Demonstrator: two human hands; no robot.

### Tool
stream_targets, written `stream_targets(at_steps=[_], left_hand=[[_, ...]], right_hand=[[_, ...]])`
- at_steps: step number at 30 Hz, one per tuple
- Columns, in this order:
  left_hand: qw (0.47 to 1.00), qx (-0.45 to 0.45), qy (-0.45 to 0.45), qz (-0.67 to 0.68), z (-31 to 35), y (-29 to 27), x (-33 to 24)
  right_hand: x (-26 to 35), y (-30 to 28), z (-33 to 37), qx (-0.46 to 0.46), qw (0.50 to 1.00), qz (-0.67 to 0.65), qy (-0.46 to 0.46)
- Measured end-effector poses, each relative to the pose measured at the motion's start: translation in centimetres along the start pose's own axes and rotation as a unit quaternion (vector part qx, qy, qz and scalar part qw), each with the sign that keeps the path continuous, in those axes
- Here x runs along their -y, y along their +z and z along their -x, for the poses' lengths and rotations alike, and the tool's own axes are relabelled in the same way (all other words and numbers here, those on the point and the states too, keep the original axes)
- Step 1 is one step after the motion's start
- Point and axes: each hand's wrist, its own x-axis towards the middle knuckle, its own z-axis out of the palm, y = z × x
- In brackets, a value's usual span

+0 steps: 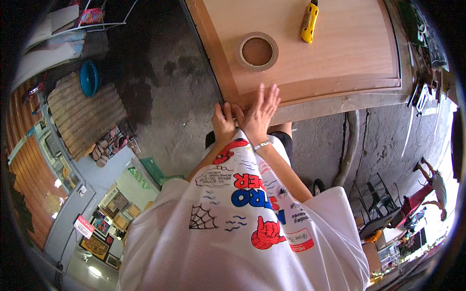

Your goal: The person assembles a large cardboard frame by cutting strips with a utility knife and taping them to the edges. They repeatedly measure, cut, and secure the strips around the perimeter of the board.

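At the board's (349, 39) seven o'clock corner, the left hand (223, 123) curls in, can't tell if it's pinching anything; the right hand (259, 112) is spread wide, probably steadying the edge. Tape roll (257, 68) and cutter (309, 24) sit toward twelve and one, handy I guess. Board's near edge runs toward three; far side's cropped, so long axis unclear.

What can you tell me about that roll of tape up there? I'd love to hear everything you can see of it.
The roll of tape is a tan-brown ring with a smooth-looking band and a wide, open centre, through which the wooden board shows. It lies flat on the board. The yellow cutter lies apart, to its right; the right hand is below it in the view, not touching it. No loose end can be made out.
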Motion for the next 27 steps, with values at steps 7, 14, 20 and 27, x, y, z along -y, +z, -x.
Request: stream_targets(at_steps=[7,14,20,27], left_hand=[[0.991,0.133,-0.019,0.025,-1.4,-3.8,-0.4],[0.997,0.07,0.015,-0.015,-1.0,-1.5,1.5],[0.998,0.049,0.002,-0.048,-0.4,-1.0,0.7],[0.996,0.052,-0.02,-0.063,-0.4,-0.5,1.4]], right_hand=[[-5.0,-5.0,-4.1,-0.191,0.976,0.018,0.103],[1.1,-0.4,-1.0,-0.032,0.998,-0.049,0.022],[-13.5,-9.5,-7.2,-0.224,0.959,0.098,0.143],[-28.0,-18.2,-14.5,-0.293,0.913,0.16,0.235]])
